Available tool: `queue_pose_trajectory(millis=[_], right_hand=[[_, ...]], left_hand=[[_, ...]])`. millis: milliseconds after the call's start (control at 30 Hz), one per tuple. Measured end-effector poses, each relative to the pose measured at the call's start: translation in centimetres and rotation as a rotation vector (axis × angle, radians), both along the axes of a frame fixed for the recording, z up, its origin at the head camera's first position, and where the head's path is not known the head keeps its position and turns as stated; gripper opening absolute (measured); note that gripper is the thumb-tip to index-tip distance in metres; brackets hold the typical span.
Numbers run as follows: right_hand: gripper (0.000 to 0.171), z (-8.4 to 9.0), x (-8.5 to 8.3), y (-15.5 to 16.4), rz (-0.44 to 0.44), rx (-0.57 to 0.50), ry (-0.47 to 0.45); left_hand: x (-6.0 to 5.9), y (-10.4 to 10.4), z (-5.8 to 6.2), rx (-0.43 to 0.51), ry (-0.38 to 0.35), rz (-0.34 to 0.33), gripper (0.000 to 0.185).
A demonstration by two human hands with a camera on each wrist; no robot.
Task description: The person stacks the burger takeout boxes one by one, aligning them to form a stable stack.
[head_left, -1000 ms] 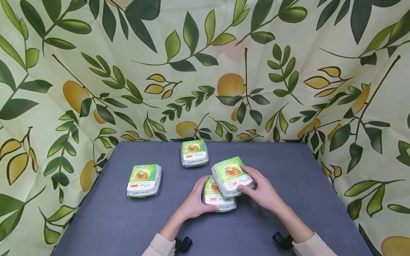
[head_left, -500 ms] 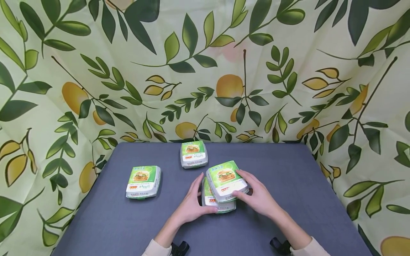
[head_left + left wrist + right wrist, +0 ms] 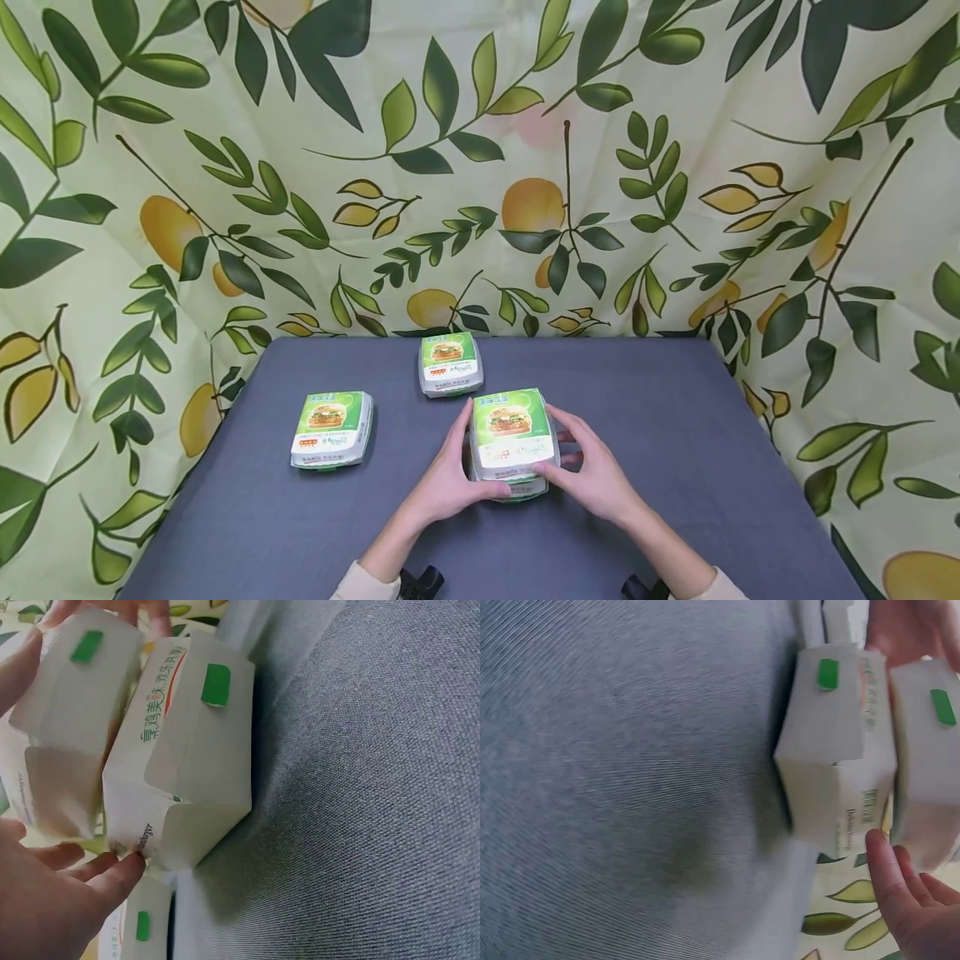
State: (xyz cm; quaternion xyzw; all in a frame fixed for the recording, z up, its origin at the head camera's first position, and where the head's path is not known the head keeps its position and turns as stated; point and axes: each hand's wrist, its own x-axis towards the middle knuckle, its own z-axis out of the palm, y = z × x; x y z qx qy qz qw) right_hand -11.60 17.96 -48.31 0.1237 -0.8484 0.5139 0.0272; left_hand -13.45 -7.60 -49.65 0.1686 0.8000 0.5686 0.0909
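Backdrop: I see a leaf-and-lemon printed cloth [image 3: 675, 167] hung behind and along both sides of the table; it fills most of the head view.
Table: grey-blue fabric top [image 3: 675, 467]; four burger boxes stand on it, two of them stacked.
Stack: top burger box [image 3: 513, 432] sits squarely on the lower burger box [image 3: 517, 487], near the table's middle, just in front of me; both are closed, green tabs on their front flaps.
Loose boxes: left burger box [image 3: 331, 430] lies well apart to the left; far burger box [image 3: 449, 364] stands near the back edge, just behind the stack.
Left hand [image 3: 450, 479]: fingers curved against the stack's left side, thumb at the front corner; it holds the stack.
Right hand [image 3: 592, 475]: fingers curled around the stack's right side, thumb on the front; holding too.
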Motion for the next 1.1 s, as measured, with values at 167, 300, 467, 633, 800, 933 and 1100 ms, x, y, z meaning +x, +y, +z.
queue_pose_trajectory(millis=[167, 300, 467, 633, 800, 933, 1100], right_hand=[[0.096, -0.9, -0.2, -0.2, 0.022, -0.053, -0.053], [0.096, -1.5, -0.4, -0.4, 0.044, -0.106, -0.017], [0.095, -1.9, -0.6, -0.5, 0.045, -0.123, -0.012], [0.092, -2.3, -0.7, -0.6, 0.073, -0.15, -0.039], [0.092, -2.6, -0.6, -0.8, 0.088, -0.179, -0.055], [0.091, -2.8, -0.5, -0.7, 0.089, -0.207, -0.053], [0.09, -2.9, -0.4, -0.6, 0.087, -0.238, -0.044]], left_hand=[[-0.3, -0.1, -0.1, 0.053, -0.008, -0.034, 0.12], [-0.4, -0.2, 0.0, 0.079, -0.014, -0.048, 0.119], [-0.4, -0.3, 0.0, 0.08, -0.025, -0.038, 0.11], [-0.4, -0.5, -0.2, 0.08, -0.022, -0.024, 0.099], [-0.5, -0.7, -0.4, 0.106, -0.015, -0.026, 0.098], [-0.4, -0.6, -0.4, 0.114, -0.01, -0.03, 0.098], [-0.4, -0.4, -0.4, 0.124, -0.002, -0.041, 0.098]])
